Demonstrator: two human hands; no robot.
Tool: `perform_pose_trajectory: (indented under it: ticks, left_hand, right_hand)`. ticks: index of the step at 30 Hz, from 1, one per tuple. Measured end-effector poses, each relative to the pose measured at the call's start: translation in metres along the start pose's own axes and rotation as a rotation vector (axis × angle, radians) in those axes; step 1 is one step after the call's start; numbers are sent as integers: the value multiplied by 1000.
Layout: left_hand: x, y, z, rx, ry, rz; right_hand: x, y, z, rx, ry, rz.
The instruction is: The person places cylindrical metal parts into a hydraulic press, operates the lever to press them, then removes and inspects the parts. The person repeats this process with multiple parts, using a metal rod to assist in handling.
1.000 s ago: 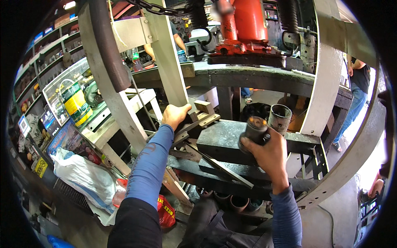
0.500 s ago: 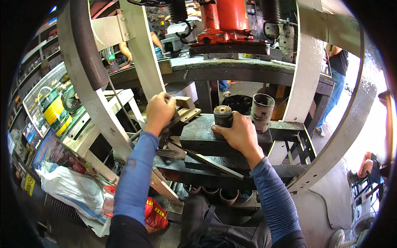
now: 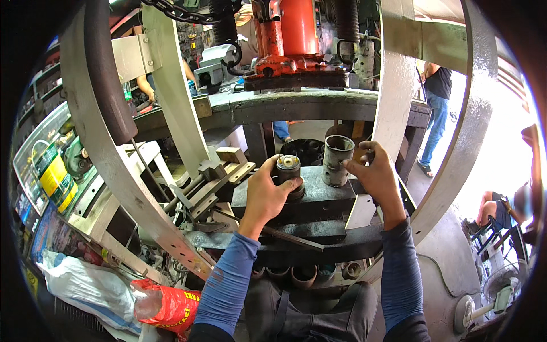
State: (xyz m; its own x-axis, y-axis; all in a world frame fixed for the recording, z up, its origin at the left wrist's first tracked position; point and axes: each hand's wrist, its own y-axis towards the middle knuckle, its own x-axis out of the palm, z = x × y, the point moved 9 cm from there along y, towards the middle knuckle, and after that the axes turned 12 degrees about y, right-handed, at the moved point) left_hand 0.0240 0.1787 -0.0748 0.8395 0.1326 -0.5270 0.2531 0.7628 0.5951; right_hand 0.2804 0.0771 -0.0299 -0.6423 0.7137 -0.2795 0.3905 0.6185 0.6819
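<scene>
My left hand (image 3: 268, 196) is closed round a short dark cylinder (image 3: 289, 176) with a pale, metallic-ringed top, which stands on a thick black steel block (image 3: 312, 210). My right hand (image 3: 370, 174) is raised at the right side of a taller worn steel tube (image 3: 337, 168), fingers apart and thumb at or close to the tube's wall. The tube stands on the block, behind and right of the dark cylinder. Left of the block, steel bars and small blocks (image 3: 231, 168) lie piled. A red hydraulic jack (image 3: 288, 43) hangs overhead in the cream press frame (image 3: 174, 111).
Cream uprights flank my arms. A shelf with a yellow-green can (image 3: 54, 176) stands left, above white (image 3: 80, 288) and red (image 3: 165, 305) bags. Pots (image 3: 303, 273) sit below. A standing person (image 3: 436, 108), a seated person (image 3: 493, 208) and a fan (image 3: 501, 296) are at right.
My left hand has moved from the piled bars onto the dark cylinder, which my right hand earlier held and set on the block. My right hand has released it and shifted right to the steel tube.
</scene>
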Motion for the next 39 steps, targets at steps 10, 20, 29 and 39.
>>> perform_pose_trajectory:
  ticks: [10, 20, 29, 39]
  left_hand:
    - [7, 4, 3, 17, -31, -30]
    - [16, 6, -9, -26, -301, -112]
    - [13, 10, -2, -43, -246, -99]
    - [23, 22, 1, 62, -590, -126]
  right_hand:
    - [89, 34, -84, 93, 875, -317]
    - [148, 55, -92, -25, 845, -336]
    - [154, 54, -72, 22, 771, -324]
    - [149, 55, -73, -54, 658, -327]
